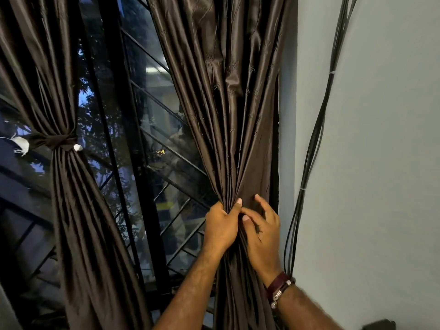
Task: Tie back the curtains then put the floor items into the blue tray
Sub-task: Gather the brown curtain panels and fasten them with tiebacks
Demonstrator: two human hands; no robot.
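Note:
Two dark brown satin curtains hang at a window. The left curtain (66,96) is gathered at its waist by a brown tie-back (57,140) with white ends. The right curtain (228,103) hangs beside the wall, its folds bunched together low down. My left hand (220,226) grips that bunch, fingers curled round the fabric from the left. My right hand (260,227) lies against the same bunch from the right, thumb pressed on the folds and fingers spread over the cloth. The floor and the blue tray are out of view.
Between the curtains is a dark window (147,139) with a black metal grille. A bundle of black cables (316,139) runs down the pale wall (381,163) right of the curtain. A dark object (378,325) shows at the bottom right edge.

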